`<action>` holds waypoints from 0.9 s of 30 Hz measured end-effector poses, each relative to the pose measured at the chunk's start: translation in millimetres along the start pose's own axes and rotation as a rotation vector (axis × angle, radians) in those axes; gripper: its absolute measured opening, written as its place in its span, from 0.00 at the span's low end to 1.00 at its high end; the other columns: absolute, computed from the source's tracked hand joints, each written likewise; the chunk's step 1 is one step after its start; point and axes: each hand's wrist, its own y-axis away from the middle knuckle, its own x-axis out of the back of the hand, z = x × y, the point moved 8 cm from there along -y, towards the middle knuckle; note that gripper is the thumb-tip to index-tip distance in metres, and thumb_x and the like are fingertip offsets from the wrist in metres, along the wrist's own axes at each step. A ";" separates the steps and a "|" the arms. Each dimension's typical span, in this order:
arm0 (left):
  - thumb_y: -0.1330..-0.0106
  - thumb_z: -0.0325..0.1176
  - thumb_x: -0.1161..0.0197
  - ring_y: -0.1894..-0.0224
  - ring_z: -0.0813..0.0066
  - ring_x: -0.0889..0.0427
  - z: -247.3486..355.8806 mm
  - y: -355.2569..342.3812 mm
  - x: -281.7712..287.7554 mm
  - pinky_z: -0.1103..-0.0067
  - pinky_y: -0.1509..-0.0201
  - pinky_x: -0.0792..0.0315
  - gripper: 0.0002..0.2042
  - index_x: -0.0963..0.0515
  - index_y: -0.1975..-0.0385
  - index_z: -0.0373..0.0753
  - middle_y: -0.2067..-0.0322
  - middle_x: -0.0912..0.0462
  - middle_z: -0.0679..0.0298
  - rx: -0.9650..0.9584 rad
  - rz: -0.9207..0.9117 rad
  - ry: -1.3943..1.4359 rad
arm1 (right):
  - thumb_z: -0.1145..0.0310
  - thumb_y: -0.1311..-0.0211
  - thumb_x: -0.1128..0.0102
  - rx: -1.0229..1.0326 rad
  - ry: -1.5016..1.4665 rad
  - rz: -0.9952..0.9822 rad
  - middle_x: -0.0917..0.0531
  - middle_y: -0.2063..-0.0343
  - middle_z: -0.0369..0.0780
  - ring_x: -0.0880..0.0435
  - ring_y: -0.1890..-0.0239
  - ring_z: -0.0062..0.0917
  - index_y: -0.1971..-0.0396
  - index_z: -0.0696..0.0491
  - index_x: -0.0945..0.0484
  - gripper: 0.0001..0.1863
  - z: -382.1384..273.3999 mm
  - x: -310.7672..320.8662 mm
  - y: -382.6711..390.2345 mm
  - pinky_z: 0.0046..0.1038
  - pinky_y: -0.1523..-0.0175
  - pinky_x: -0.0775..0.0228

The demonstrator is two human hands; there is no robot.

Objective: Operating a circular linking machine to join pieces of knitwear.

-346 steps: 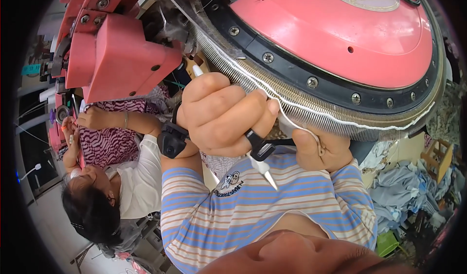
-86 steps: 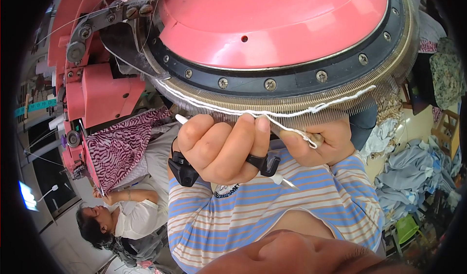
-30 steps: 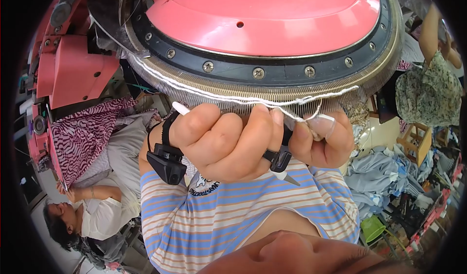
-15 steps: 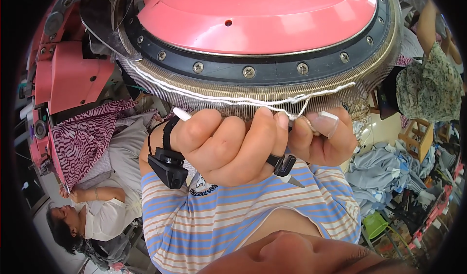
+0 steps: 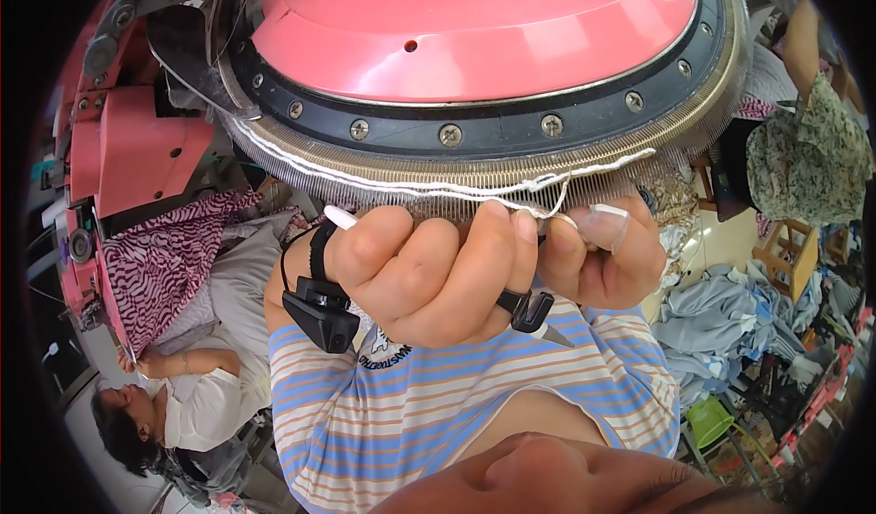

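Note:
My left hand (image 5: pixel 424 277) is closed in front of the toothed rim (image 5: pixel 365 172) of a round pink machine. Its thumb and forefinger pinch a white yarn strand (image 5: pixel 484 193) that runs along the teeth. A white rounded tip (image 5: pixel 339 216) sticks out beside its knuckles, and a grey pointed tip (image 5: pixel 555 336) shows below its fingers; what they belong to is hidden. Close beside it, my right hand (image 5: pixel 607 263) is closed too, thumb and forefinger pinching the yarn near a small loop (image 5: pixel 559 194). A clear covering (image 5: pixel 610 226) wraps one right fingertip.
The pink machine cover (image 5: pixel 474 39) sits above a dark screwed ring (image 5: pixel 502 131). Another person (image 5: pixel 196 404) works at left by patterned red-white cloth (image 5: pixel 169 263). Grey-blue garments (image 5: pixel 716 322), a wooden stool (image 5: pixel 787 258) and a green container (image 5: pixel 707 421) are at right.
The pink cover, ring and yarn end sit slightly farther left. The short strand by my fingers now bows into a curve. My hands keep nearly the same place and grip.

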 end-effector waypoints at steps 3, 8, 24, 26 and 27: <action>0.50 0.31 0.45 0.80 0.85 0.37 1.5 -2.6 -1.2 0.84 0.78 0.48 0.02 0.25 0.79 0.42 0.75 0.28 0.73 -0.007 -0.004 -0.043 | 0.78 0.60 0.34 0.055 0.070 -0.019 0.26 0.81 0.39 0.28 0.83 0.27 0.68 0.57 0.32 0.18 -2.7 2.7 -3.4 0.25 0.80 0.37; 0.50 0.24 0.42 0.75 0.78 0.33 6.7 -3.1 -3.6 0.82 0.78 0.41 0.06 0.25 0.71 0.34 0.72 0.27 0.62 -0.200 -0.178 -0.065 | 0.84 0.62 0.42 -0.018 0.640 -0.179 0.24 0.75 0.42 0.25 0.74 0.30 0.71 0.59 0.27 0.13 11.6 36.1 -3.0 0.26 0.70 0.33; 0.56 0.27 0.39 0.80 0.81 0.35 1.8 -8.3 1.0 0.82 0.76 0.42 0.04 0.24 0.78 0.42 0.75 0.27 0.69 0.100 -0.048 -0.056 | 0.85 0.58 0.48 -0.072 -0.094 -0.238 0.24 0.76 0.43 0.28 0.81 0.26 0.66 0.60 0.25 0.15 13.9 32.9 -14.8 0.19 0.76 0.34; 0.56 0.27 0.39 0.80 0.81 0.35 1.1 -8.1 2.4 0.83 0.76 0.42 0.04 0.24 0.78 0.42 0.75 0.27 0.69 0.081 -0.063 -0.060 | 0.86 0.60 0.49 -0.146 -0.341 -0.233 0.25 0.76 0.43 0.28 0.82 0.25 0.66 0.60 0.25 0.16 22.9 27.4 -9.2 0.19 0.76 0.34; 0.55 0.27 0.40 0.80 0.81 0.35 2.0 -7.2 2.0 0.83 0.76 0.42 0.04 0.24 0.78 0.42 0.75 0.27 0.69 0.063 -0.075 -0.056 | 0.87 0.62 0.50 -0.225 -0.580 -0.227 0.25 0.77 0.43 0.28 0.82 0.25 0.67 0.60 0.26 0.16 27.8 23.1 -7.0 0.19 0.76 0.34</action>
